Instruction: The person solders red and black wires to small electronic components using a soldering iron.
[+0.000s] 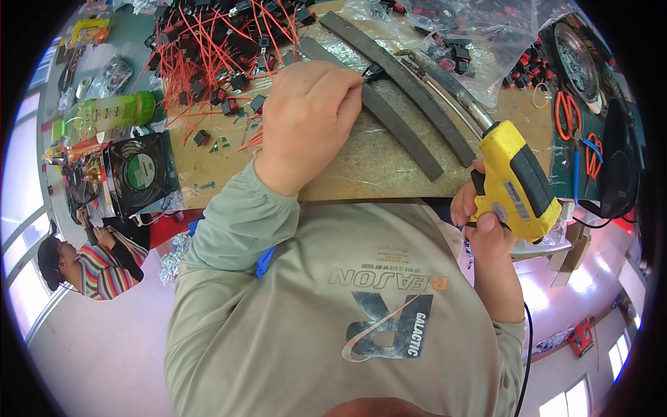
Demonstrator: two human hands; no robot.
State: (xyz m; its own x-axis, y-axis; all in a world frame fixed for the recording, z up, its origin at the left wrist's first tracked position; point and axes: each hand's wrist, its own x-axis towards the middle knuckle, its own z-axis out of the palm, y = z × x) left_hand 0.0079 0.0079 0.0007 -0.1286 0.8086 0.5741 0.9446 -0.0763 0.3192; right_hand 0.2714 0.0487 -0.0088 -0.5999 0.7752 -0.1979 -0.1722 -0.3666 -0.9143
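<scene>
My right hand (486,222) is wrapped round the grip of a yellow and black soldering gun (517,181). Its metal barrel and thin feed tube point up and left, the tip over the far dark bar (410,87). My left hand (309,115) is closed in a pinch, its fingertips beside a small black switch (374,71) that sits between the far bar and the near dark bar (403,132). Whatever lies between those fingers is hidden by the hand. Red wires with black switches (222,48) are heaped beyond my left hand.
A clear bag with black and red switches (458,55) lies at the back right. Orange-handled scissors (566,115) and a round metal dish (577,62) are at the right. At left stand a green bottle (114,111) and a black fan (139,174). Another person (97,260) sits beyond.
</scene>
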